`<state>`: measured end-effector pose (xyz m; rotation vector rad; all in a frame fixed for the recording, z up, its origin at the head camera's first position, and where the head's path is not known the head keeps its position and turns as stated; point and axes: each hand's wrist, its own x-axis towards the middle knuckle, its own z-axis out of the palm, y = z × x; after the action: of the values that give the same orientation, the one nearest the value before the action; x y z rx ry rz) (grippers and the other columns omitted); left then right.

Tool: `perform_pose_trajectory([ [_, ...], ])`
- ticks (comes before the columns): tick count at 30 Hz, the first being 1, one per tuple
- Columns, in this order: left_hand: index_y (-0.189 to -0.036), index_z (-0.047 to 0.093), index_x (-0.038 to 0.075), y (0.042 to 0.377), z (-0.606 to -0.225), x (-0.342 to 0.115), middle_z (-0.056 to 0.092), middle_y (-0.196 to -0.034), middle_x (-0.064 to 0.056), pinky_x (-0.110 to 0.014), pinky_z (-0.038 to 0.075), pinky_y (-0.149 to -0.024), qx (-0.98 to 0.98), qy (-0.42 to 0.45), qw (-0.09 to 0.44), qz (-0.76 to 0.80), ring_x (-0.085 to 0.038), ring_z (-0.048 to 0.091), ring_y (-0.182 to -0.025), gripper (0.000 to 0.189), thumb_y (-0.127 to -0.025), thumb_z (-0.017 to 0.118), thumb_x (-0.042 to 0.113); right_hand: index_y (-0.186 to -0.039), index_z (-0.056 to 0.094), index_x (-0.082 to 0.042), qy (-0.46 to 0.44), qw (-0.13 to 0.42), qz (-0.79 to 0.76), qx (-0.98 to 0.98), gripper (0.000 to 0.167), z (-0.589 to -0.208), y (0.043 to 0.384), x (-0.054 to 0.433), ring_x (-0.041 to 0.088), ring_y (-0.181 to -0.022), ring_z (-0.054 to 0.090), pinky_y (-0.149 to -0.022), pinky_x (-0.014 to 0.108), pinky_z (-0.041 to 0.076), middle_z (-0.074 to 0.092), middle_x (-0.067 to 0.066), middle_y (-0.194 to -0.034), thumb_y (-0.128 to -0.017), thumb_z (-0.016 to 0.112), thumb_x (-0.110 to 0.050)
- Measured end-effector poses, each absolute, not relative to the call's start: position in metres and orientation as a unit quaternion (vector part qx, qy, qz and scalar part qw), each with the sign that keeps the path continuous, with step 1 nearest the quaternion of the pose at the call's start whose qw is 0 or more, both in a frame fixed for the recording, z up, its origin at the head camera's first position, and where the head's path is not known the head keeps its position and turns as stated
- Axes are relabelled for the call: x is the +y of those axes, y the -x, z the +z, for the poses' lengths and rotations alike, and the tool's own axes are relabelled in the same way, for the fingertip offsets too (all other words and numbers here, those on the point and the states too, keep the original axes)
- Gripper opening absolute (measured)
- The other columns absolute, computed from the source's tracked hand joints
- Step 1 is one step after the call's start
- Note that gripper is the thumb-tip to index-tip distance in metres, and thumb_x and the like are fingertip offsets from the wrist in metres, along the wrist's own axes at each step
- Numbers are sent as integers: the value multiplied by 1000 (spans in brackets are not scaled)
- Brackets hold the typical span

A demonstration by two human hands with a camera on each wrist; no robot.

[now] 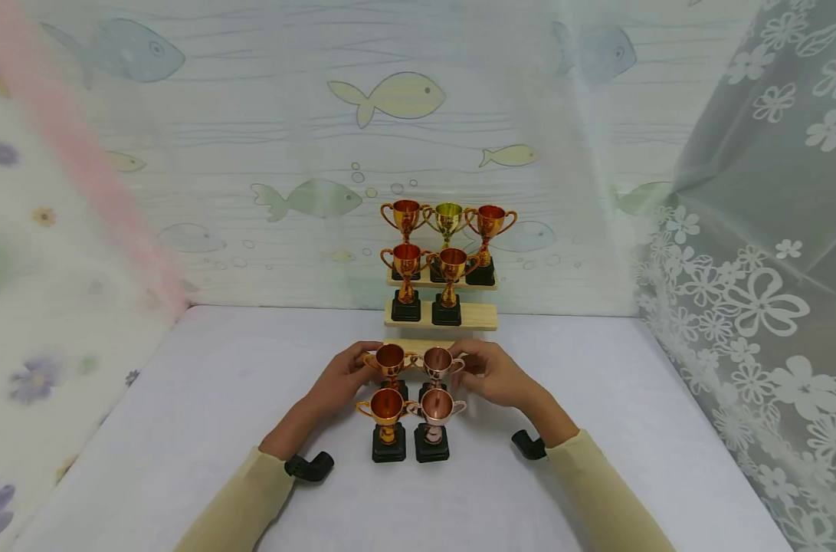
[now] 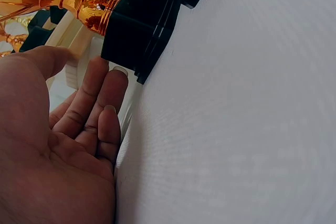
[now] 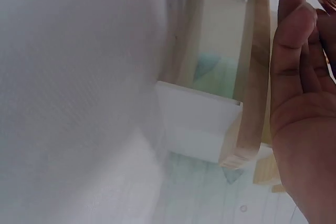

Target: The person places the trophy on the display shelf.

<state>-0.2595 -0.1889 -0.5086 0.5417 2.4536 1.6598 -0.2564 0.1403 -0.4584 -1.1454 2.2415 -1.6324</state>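
A beige sleeve (image 1: 252,498) with a curved black wrist fitting (image 1: 309,467) leads to the left hand (image 1: 345,377), its fingers loosely bent and thumb apart; its fingertips lie right beside the black base of an orange-gold, two-handled trophy cup (image 1: 391,359). Nearer the wearer, between the two wrists, a second orange-gold trophy cup (image 1: 386,405) stands upright on the white cloth-covered table (image 1: 238,368), its bowl open upward.

Beyond the hands are stepped pale wooden shelves (image 1: 481,316): the top one bears two orange-gold trophies and a yellow-gold one (image 1: 448,218) between them, and the middle one two more orange-gold trophies.

Further right, just beside the left-hand pair, come two rose-gold metallic trophy cups — a front one (image 1: 437,406) on the table and a back one (image 1: 437,363) by the right hand (image 1: 493,376). Those fingers touch the back cup — whether they pinch it, I cannot tell.
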Motion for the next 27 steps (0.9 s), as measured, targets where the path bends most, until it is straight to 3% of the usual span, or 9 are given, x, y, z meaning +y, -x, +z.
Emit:
perform_pose_trajectory([
  [9,-152,52,6,258,-510,-188,76,-107,-10,-35,51,-89,814,-185,67,546,-22,71,-99,43,-110,56,14,-103,70,-15,369,54,-479,795,23,-463,252,133,12,-89,68,-75,30,57,67,2,-99,-89,80,0],
  [16,-151,52,5,258,-507,-188,75,-105,-9,-39,52,-96,811,-180,65,553,-22,73,-99,43,-109,57,13,-106,73,-12,325,46,-470,819,20,-459,244,123,12,-86,70,-76,30,59,72,3,-100,-90,82,-6],
  [27,-151,51,4,258,-507,-189,75,-106,-10,-42,51,-96,809,-180,69,554,-25,73,-101,44,-109,57,13,-105,73,-12,294,27,-478,827,19,-463,240,115,13,-87,72,-78,29,59,73,2,-99,-90,83,-3],
])
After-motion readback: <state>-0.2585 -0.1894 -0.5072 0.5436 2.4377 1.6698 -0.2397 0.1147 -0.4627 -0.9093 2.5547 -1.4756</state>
